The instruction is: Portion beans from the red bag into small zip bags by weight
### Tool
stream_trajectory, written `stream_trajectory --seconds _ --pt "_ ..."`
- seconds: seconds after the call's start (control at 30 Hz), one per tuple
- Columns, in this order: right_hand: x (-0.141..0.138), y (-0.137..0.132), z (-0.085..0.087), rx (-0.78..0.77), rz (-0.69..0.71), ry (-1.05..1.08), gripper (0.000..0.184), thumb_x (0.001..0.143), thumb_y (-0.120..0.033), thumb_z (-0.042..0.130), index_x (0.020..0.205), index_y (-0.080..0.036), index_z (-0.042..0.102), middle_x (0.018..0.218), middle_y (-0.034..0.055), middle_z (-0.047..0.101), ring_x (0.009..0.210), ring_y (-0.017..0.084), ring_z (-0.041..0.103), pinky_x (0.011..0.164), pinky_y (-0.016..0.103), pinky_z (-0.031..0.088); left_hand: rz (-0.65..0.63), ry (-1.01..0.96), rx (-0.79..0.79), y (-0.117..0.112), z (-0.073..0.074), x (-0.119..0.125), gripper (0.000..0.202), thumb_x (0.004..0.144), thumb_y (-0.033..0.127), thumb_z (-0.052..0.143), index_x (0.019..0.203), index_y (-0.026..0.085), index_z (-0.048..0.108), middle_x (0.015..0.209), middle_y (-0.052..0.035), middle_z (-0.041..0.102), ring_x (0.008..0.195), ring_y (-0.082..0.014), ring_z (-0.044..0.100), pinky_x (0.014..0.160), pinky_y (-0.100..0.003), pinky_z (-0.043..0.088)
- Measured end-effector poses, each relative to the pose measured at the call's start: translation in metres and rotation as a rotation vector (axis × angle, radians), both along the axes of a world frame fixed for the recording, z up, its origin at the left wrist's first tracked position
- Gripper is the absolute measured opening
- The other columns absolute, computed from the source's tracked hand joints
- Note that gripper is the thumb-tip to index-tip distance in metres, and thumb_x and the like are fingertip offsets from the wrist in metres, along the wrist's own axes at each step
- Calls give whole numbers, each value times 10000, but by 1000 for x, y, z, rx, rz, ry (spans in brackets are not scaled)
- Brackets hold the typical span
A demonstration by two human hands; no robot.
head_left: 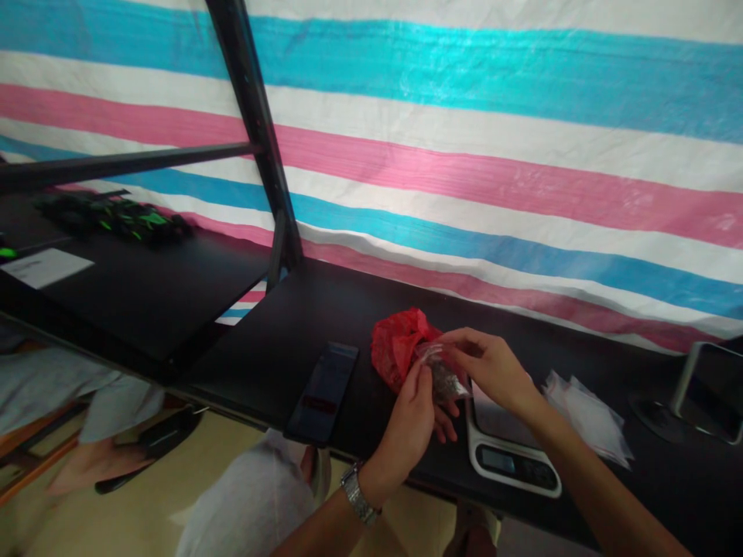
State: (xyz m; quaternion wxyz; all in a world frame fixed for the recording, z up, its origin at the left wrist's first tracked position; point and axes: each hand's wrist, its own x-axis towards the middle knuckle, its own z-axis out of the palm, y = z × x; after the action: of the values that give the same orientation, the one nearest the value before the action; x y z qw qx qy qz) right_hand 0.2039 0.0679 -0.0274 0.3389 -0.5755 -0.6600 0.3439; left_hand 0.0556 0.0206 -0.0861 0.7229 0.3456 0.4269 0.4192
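Note:
Between my two hands is a small clear zip bag (446, 377) with a dark grey mass in its lower part. My left hand (416, 398), below a wristwatch, pinches the bag's left top edge. The fingertips of my right hand (479, 360) close on its upper right edge. Just behind the bag sits a crumpled red plastic bag (398, 346). Under my right forearm, partly covered, lies a white digital scale (514, 468) with a dark platform. What fills the zip bag is too small to make out.
A phone (323, 393) lies left of the red bag. Several flat clear bags (589, 418) are spread right of the scale, near a tilted device on a stand (708, 391). Black frame posts (255, 116) and a striped sheet stand behind. Another person's leg (110, 410) shows at lower left.

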Motion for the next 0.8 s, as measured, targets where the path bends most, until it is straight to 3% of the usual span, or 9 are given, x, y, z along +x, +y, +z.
stream_trajectory --seconds 0.07,0.17,0.27,0.33,0.47,0.57,0.7,0.8 --pt "5 -6 2 25 6 58 352 861 -431 700 1106 -195 789 940 73 818 796 223 748 737 327 592 38 61 63 -2 2 -1 730 957 748 504 1441 202 526 691 31 658 426 -135 576 419 -228 360" --pt "14 -20 6 60 6 114 418 849 -486 755 1168 -215 773 978 74 821 873 240 761 827 363 613 80 170 225 -6 8 -6 527 1017 600 540 1380 229 634 769 3 676 541 -150 607 510 -250 424" --pt "34 -39 7 71 -78 120 417 829 -595 804 1020 -226 811 999 94 820 902 261 758 867 391 618 111 270 379 -9 16 -11 416 1038 494 571 1353 252 695 857 -42 743 775 -217 705 728 -292 495" --pt "55 -51 2 68 -191 122 470 787 -659 834 964 -224 820 1002 106 819 918 277 756 861 394 618 109 370 435 -11 18 -12 398 1050 461 560 1366 260 695 901 -52 768 848 -240 719 796 -307 481" --pt "99 -68 -21 46 -379 46 561 724 -736 827 935 -215 823 958 114 814 851 280 733 787 400 599 59 538 484 -12 15 -11 372 1088 431 470 1329 256 692 921 -51 777 829 -234 713 792 -313 459" --pt "120 -73 -42 91 -422 -110 549 781 -730 744 965 -220 833 955 115 802 791 269 688 767 427 572 53 579 527 -11 11 -9 353 1098 405 435 1237 253 721 910 -47 765 827 -224 709 809 -314 466" --pt "135 -74 -58 224 -438 -273 498 855 -648 644 1107 -259 826 1160 121 791 1068 332 672 888 480 540 71 596 571 -8 7 -7 368 1100 414 422 1130 241 745 841 -32 729 768 -204 681 747 -293 471" --pt "147 -77 -60 273 -561 -311 481 872 -604 593 1100 -251 828 1158 130 790 1019 320 657 896 483 524 74 589 584 -7 6 -7 396 1101 442 410 1103 227 742 813 -27 704 721 -190 656 671 -273 466"
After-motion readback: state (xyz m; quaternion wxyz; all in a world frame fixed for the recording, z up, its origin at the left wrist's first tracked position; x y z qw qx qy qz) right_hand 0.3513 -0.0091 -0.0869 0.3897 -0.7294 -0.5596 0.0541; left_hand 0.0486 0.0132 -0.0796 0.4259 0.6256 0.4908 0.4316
